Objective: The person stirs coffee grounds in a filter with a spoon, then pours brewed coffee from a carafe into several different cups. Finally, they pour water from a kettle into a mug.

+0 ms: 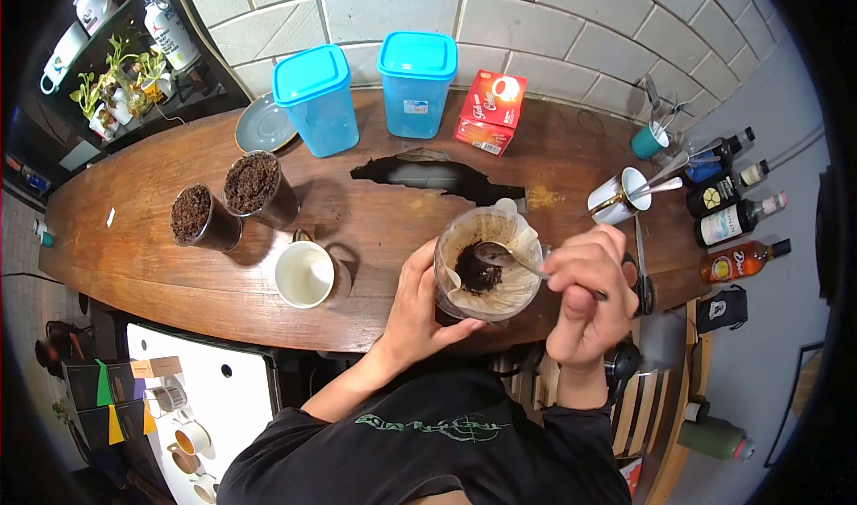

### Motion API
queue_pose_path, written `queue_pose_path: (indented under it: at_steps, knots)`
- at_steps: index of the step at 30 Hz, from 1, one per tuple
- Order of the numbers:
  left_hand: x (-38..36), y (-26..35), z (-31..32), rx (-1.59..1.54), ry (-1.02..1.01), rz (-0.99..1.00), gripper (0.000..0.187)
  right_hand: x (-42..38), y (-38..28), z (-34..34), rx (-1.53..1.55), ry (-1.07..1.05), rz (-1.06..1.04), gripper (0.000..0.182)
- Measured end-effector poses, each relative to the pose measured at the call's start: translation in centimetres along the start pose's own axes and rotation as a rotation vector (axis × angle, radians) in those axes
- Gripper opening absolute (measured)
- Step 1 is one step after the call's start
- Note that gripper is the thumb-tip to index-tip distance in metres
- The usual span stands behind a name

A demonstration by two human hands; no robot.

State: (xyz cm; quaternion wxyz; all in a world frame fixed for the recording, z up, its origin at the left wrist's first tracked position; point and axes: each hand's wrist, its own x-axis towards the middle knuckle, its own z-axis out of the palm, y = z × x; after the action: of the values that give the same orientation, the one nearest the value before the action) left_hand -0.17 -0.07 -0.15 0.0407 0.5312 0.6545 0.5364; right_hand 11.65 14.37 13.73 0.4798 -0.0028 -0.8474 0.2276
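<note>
My left hand is wrapped round the near left side of a clear coffee dripper, its thumb along the front. Inside sits a pale paper filter holding dark, wet-looking coffee grounds. In my right hand, closed fingers grip the handle of a metal spoon, whose bowl dips into the grounds. Left of the dripper stands a white mug, apart from both hands. Whatever supports the dripper from below is mostly hidden.
Two glasses of dark grounds stand at the left. Two blue-lidded containers and a red box line the wall. A jagged hole breaks the wooden counter. Scissors, a utensil mug and several bottles are right.
</note>
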Motion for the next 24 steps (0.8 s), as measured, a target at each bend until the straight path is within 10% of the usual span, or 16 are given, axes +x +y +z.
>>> queue_pose_path:
  at_steps: [24]
  knots:
    - [-0.3, 0.1, 0.1, -0.04, 0.0, -0.044, 0.088, -0.2, -1.5, -1.1, 0.088, -0.069, -0.03, 0.015]
